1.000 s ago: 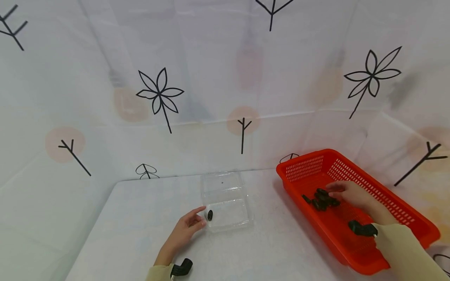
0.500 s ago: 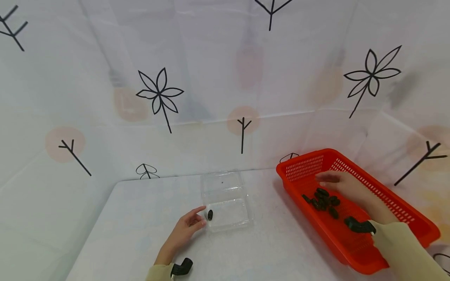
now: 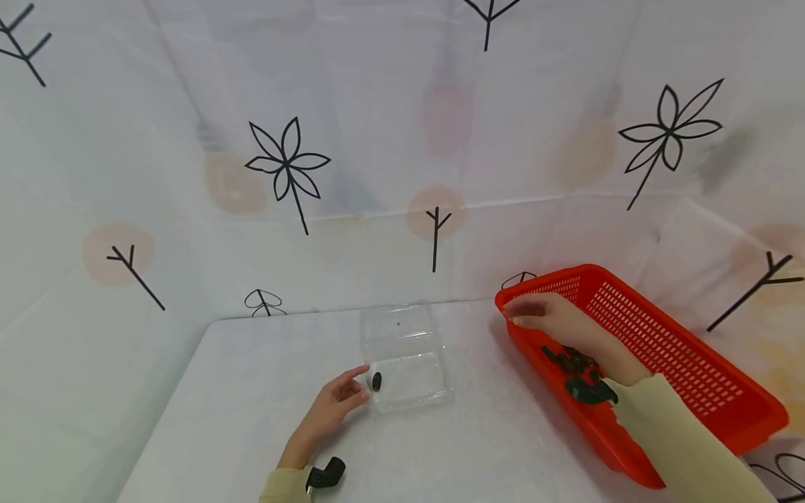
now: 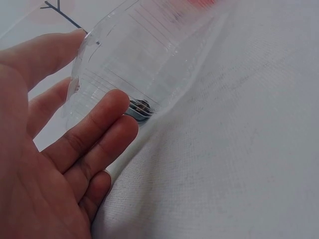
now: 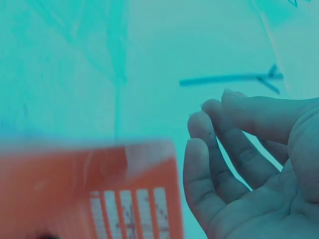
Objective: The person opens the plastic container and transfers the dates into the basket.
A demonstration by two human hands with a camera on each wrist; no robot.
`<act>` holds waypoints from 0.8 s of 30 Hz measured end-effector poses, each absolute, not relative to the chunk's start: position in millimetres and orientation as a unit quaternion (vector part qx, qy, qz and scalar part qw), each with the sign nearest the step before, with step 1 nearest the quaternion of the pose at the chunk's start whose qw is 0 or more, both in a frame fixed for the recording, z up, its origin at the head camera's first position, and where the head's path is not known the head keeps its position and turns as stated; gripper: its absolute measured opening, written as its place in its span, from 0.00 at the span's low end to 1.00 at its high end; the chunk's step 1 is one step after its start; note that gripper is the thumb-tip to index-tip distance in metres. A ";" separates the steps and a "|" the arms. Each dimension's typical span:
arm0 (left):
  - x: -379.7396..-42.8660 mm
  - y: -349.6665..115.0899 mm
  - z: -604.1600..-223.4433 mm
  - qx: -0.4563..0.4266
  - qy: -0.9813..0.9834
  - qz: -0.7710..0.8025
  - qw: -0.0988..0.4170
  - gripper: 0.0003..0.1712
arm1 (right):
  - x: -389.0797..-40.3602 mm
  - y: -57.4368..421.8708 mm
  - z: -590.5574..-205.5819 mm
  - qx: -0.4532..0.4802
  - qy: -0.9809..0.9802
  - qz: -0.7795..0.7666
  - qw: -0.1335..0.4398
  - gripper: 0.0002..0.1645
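Note:
My left hand (image 3: 333,409) rests at the left side of a clear plastic clamshell box (image 3: 411,381) that lies with its lid folded back. In the left wrist view, loosely bent fingers (image 4: 102,124) lie against the box wall. A small dark oval piece (image 3: 376,381) sits inside, near that hand. My right hand (image 3: 553,318) is above the far left corner of a red plastic basket (image 3: 685,335). Its thumb and fingertips are drawn close together in the right wrist view; whether they hold anything is hidden. Several dark green oval pieces (image 3: 569,360) lie in the basket, partly behind the right arm.
A white cloth covers the table (image 3: 251,391). White patterned fabric (image 3: 377,140) hangs behind it. Black wrist mounts (image 3: 325,473) sit at both cuffs. A dark cable (image 3: 782,464) lies at the far right, beside the basket.
My right hand has risen from the dark pieces and moved left to the basket's far left corner. One piece in the pile shifted nearer. The left hand and clear box have stayed put.

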State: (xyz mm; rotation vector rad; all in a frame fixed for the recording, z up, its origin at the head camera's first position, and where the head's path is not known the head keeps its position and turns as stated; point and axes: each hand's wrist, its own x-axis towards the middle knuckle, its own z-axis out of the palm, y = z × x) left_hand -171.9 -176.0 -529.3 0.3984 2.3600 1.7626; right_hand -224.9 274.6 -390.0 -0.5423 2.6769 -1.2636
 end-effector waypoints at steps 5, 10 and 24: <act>-172.1 -176.3 -530.5 0.129 0.791 0.592 0.087 0.30 | -234.5 239.0 -399.3 -0.194 0.875 -0.429 0.115 0.15; -173.3 -176.3 -530.6 0.132 0.789 0.595 0.082 0.30 | -243.4 202.2 -410.9 -0.226 0.860 -0.428 0.159 0.15; -173.6 -176.3 -528.4 0.129 0.796 0.584 0.091 0.31 | -263.8 121.0 -442.9 -0.245 0.824 -0.440 0.260 0.16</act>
